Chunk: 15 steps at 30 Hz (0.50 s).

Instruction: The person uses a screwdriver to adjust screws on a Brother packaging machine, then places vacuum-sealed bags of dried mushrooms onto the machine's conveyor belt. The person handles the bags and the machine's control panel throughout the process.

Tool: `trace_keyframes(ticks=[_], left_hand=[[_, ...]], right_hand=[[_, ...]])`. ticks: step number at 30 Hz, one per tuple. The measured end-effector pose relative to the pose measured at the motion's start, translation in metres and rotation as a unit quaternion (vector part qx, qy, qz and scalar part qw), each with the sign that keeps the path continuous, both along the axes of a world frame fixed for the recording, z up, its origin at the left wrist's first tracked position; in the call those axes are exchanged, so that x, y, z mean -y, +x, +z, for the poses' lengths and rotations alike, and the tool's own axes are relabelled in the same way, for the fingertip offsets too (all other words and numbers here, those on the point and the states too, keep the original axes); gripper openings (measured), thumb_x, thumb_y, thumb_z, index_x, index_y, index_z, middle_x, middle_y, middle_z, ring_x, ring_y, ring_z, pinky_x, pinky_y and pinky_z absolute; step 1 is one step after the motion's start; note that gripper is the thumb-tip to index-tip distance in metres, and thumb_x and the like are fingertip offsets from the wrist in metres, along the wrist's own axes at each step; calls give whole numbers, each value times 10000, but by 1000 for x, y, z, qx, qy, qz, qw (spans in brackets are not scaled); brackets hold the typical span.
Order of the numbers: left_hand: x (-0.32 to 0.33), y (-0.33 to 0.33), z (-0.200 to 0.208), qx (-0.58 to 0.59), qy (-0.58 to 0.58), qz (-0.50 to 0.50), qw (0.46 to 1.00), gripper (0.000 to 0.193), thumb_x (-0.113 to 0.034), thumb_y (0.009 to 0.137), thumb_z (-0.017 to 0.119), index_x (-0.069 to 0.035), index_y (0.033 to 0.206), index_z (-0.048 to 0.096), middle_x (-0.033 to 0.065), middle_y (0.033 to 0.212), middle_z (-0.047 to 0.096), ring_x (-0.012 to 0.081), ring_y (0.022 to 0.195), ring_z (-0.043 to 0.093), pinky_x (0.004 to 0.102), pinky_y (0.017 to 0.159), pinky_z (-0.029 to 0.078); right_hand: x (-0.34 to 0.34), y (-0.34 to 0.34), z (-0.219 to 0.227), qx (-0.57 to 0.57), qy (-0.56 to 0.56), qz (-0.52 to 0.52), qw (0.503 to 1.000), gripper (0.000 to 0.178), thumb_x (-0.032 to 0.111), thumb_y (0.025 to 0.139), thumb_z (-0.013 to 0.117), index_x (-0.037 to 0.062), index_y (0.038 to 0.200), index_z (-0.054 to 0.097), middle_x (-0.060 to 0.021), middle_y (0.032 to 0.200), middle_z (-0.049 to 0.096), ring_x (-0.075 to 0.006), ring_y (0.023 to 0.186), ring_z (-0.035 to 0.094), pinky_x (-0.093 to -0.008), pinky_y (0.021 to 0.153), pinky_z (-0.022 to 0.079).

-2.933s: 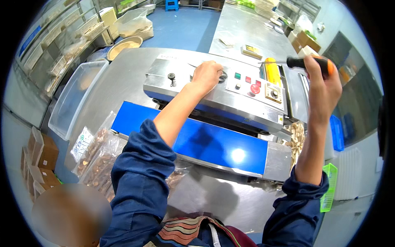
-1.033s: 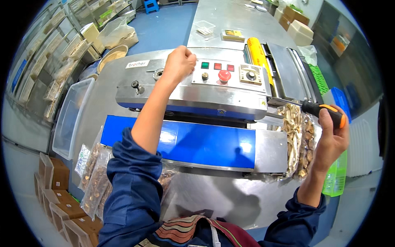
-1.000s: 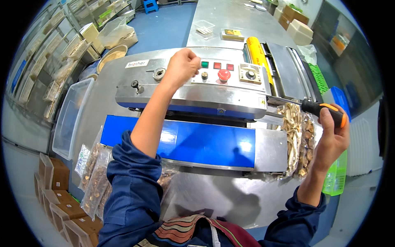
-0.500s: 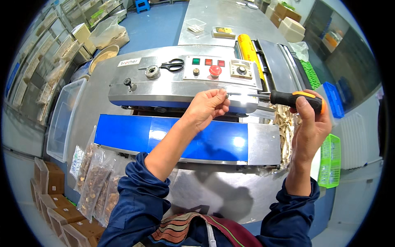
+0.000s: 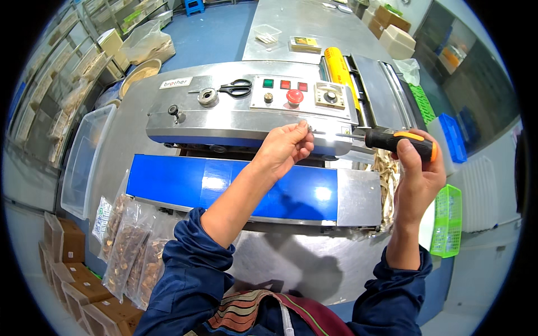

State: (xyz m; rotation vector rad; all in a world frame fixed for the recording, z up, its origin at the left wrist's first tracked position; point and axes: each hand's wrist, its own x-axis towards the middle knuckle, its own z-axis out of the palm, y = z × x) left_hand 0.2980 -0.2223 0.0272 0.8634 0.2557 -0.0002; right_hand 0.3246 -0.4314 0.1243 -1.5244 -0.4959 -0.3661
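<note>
My right hand [image 5: 419, 178] grips a screwdriver [image 5: 397, 144] by its black and orange handle, the thumb laid along it. The shaft points left, toward my left hand [image 5: 287, 147]. There, thumb and fingers are pinched together on a tiny metal piece near the screwdriver's tip, too small to make out. Both hands are held above the front of a steel bag-sealing machine [image 5: 224, 121]. Its panel [image 5: 307, 99] carries a red push button [image 5: 294, 97], small lamps and a dial. Black scissors [image 5: 237, 88] and a round metal part [image 5: 207, 97] lie on its top.
A blue conveyor cover [image 5: 174, 178] runs along the machine's front. Bags of dried pieces [image 5: 130, 246] lie at the near left, beside a clear plastic tub [image 5: 89, 162]. A yellow roll [image 5: 338, 68] and a green basket [image 5: 446, 221] are at the right. Shelving stands far left.
My right hand and the screwdriver have moved slightly left and down. My left hand keeps its pinch in nearly the same place.
</note>
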Motion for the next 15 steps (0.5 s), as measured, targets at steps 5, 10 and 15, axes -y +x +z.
trace_keyframes(ticks=[5,10,15], left_hand=[[1,0,1,-3,-3,9,1000,205,-238,935,511,-68,823,539,20,759,555,77,652,512,173,548,436],[-1,-1,1,-8,2,9,1000,202,-237,933,514,-65,832,544,20,767,555,75,653,513,168,544,440],[-2,-1,0,-5,8,-2,1000,196,-238,930,521,-65,840,546,21,773,555,75,656,516,167,540,443]], right_hand=[[-2,-4,-2,6,5,-4,1000,316,162,768,702,17,1019,577,-84,871,602,-119,763,592,-210,689,490],[-3,-6,-2,5,-10,3,1000,293,139,782,679,5,1021,574,-92,886,606,-128,783,595,-220,696,494],[-4,-8,-2,2,8,3,1000,257,85,801,648,-31,1017,568,-106,902,615,-137,787,582,-246,703,485]])
